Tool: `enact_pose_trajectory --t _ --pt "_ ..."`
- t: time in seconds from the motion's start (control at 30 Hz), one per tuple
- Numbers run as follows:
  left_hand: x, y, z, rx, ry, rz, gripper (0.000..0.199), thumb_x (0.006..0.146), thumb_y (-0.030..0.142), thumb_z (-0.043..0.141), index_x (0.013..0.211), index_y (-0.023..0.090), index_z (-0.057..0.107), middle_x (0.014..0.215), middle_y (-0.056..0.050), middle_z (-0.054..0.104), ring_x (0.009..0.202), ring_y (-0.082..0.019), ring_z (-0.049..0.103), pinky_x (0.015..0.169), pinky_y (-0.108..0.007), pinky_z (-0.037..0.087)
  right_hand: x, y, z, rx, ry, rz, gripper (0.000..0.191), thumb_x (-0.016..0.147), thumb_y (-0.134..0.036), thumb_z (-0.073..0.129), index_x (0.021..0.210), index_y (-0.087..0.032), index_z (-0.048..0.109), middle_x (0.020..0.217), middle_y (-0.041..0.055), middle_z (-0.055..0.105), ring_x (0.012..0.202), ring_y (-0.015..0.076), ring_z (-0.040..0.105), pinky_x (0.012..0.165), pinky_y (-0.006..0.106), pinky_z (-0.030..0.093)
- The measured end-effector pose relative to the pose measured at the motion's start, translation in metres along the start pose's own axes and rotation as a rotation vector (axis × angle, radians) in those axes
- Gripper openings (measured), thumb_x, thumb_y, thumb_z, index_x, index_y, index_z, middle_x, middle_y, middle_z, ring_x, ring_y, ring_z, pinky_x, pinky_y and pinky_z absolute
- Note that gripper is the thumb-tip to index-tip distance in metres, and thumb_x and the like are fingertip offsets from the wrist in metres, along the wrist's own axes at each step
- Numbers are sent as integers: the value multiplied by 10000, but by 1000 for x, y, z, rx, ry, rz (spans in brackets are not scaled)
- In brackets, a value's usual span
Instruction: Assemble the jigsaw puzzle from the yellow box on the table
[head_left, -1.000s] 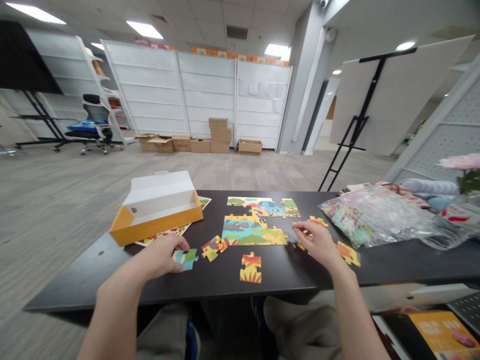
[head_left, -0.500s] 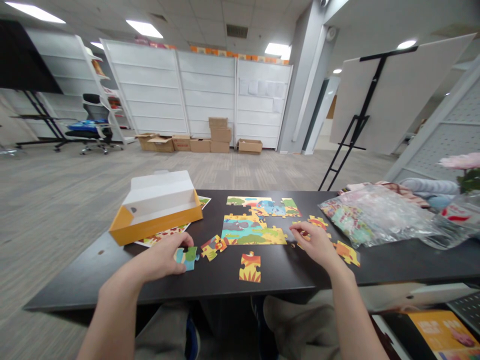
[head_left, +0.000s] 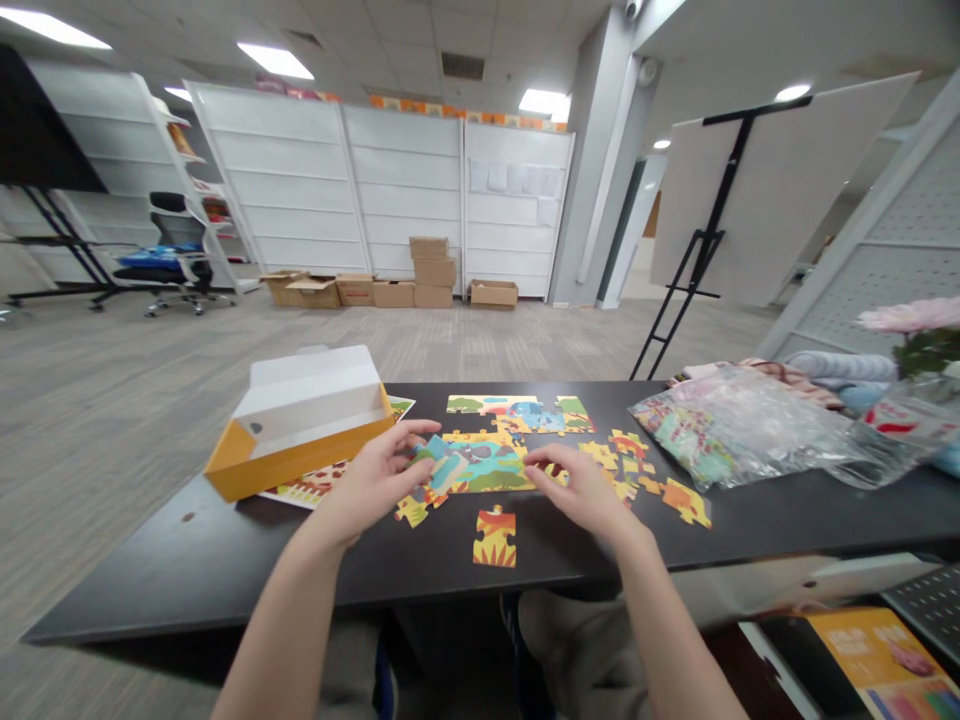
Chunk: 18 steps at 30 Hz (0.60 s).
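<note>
Partly hidden, a jigsaw piece (head_left: 433, 455) sits in the left hand's (head_left: 371, 480) narrow grip; right hand (head_left: 579, 492) open.

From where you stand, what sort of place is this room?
It is probably an office or a commercial storage and display space, not a home. A swivel office chair, tall white shelving units with stacked cardboard boxes, and a large white board on a black easel suggest this.

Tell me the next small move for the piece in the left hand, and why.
Probably lower the blue-and-green jigsaw piece held in the left hand against the left edge of the assembled puzzle section and test the fit. It is already held at that edge, and its blue seems to match the section's blue area.
</note>
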<state>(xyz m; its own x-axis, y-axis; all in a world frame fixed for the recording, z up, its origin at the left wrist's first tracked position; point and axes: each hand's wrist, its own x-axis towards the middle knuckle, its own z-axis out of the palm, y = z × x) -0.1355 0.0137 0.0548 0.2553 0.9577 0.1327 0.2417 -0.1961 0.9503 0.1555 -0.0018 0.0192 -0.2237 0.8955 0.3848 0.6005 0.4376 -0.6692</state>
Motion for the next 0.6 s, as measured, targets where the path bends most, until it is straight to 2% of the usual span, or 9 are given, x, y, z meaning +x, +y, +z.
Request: enact_pose_trajectory --t 0.1,0.17,0.23,0.33,0.43,0.5,0.6 --pt "12 4 27 -182 4 6 420 795 457 719 1103 189 619 950 -19 636 758 -136 643 666 -250 550 10 -22 19 167 -109 6 212 910 -387 623 975 -209 718 968 36 744 818 172 654 691 275 487" --pt "18 2 40 -272 26 25 387 774 469 744 991 172 625 937 -26 665 822 -155 664 744 -277 570 18 -27 26 253 -102 14 232 913 -410 613 918 -198 708 885 21 719 758 154 621 645 260 463" --pt "23 0 48 -300 36 -1 404 748 480 768 943 159 619 883 -31 690 818 -164 676 757 -286 569 25 -25 29 324 -58 36 264 907 -435 611 851 -189 686 790 8 674 693 139 576 605 252 437" --pt "25 -2 54 -292 10 -54 487 714 468 802 1033 156 609 818 -32 724 765 -169 694 734 -291 561 35 -16 26 429 0 82 305 868 -480 647 781 -187 646 705 -5 625 635 128 541 592 253 423" --pt "24 -2 57 -270 -80 -84 557 722 459 804 1142 154 602 829 -49 749 779 -189 719 720 -293 555 39 -9 22 524 61 125 357 830 -532 676 742 -191 618 672 -8 613 606 124 536 594 261 432" --pt "24 -1 57 -274 -115 -107 541 738 479 787 1129 144 621 830 -63 753 814 -210 735 722 -294 556 40 -8 23 569 104 155 369 828 -547 676 746 -192 617 645 -13 600 579 119 521 574 259 426" --pt "26 -3 59 -303 -97 -108 486 760 517 756 1049 136 666 877 -78 757 833 -221 741 742 -307 565 40 -9 26 598 149 185 363 836 -540 677 748 -192 620 597 -25 571 543 110 495 544 251 402"
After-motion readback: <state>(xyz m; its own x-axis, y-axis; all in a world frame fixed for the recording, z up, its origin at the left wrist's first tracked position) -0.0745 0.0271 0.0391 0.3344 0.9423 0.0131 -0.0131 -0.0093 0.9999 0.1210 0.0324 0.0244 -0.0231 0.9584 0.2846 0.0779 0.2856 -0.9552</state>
